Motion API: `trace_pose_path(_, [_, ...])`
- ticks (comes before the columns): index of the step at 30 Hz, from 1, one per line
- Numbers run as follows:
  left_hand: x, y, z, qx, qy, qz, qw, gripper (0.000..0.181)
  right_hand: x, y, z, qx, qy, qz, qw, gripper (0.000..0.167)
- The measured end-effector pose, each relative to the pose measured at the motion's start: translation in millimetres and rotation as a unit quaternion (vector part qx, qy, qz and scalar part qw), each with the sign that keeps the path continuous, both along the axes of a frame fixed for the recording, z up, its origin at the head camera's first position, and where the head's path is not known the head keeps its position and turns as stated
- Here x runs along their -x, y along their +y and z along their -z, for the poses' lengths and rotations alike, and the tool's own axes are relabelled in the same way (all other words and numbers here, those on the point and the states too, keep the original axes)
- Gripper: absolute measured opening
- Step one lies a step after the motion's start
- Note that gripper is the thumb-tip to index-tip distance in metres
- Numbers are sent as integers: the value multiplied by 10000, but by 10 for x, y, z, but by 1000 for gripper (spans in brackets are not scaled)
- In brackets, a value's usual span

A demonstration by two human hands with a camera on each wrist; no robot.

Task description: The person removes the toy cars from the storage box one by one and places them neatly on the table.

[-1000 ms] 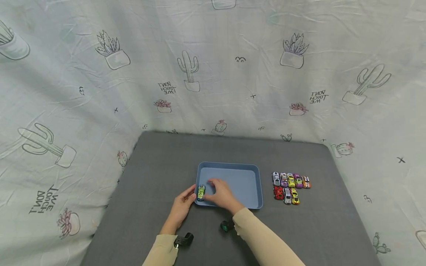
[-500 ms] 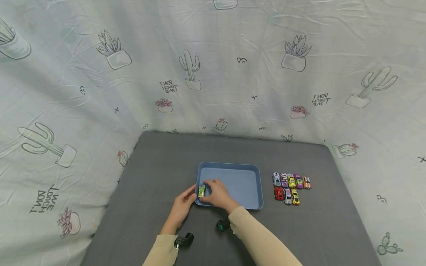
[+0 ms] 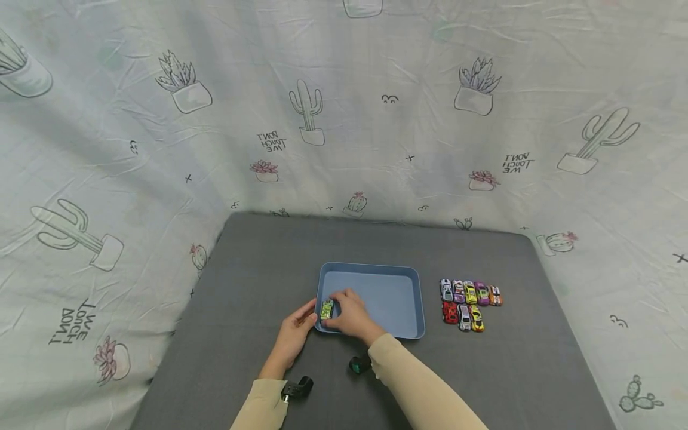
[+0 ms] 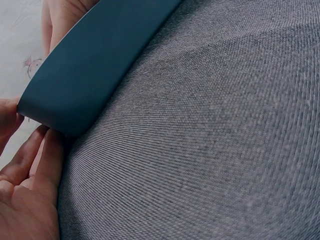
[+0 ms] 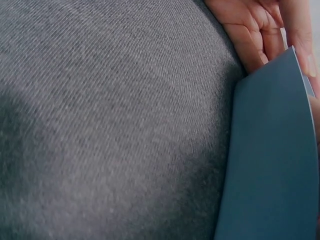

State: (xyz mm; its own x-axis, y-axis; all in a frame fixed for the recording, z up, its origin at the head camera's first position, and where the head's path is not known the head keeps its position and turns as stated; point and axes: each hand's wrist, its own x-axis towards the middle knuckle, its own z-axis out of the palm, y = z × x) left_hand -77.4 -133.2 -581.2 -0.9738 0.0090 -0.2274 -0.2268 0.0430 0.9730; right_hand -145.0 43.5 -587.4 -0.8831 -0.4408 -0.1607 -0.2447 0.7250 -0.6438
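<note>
A shallow blue tray (image 3: 395, 298) lies on the grey cloth, with a small green toy car (image 3: 326, 309) inside at its near left corner. My right hand (image 3: 352, 316) reaches over the near rim and pinches the car end to end between thumb and fingers. At the tray's left near corner my left hand (image 3: 295, 331) holds the wall. The left wrist view shows the left thumb (image 4: 7, 117) at the rim and the fingers low against the tray's outside (image 4: 90, 70). In the right wrist view the tray wall hides most of the right hand.
To the right of the tray, several toy cars (image 3: 464, 317) stand close together in two rows, red, white, yellow, purple and orange among them. Grey cloth (image 3: 258, 257) covers the table. Pale curtains (image 3: 371, 119) printed with cacti hang behind and at both sides.
My right hand has moved slightly left and closed on the green car. The car has shifted a little right and turned slightly. My left hand keeps its place at the tray corner.
</note>
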Motion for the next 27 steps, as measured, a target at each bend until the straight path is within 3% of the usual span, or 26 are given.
trace_pose_path(3, [9,7,32,-45,-7,-9,10000,43,4,50,-6,168,-56,37,9998,65])
trace_pose_path(10, [58,-26,337,-200,103,-104,9997,43,52,297,-50,561,-344,402,9970,66])
trace_pose_path(14, [55,-36,393,-137,129,-165,9997,44,93,524,-107,671,-304,752,9944,68])
trace_pose_path(17, [42,-44,350,-142,98,-117,9998,44,110,716,-175,770,-287,1010,9915,69])
trace_pose_path(24, [0,-36,91,-121,129,93,9998,45,117,1181,-308,692,10,1560,9853,70])
trace_pose_path(27, [-9,-31,50,-129,84,92,9998,44,111,1383,-346,741,157,1682,9828,70])
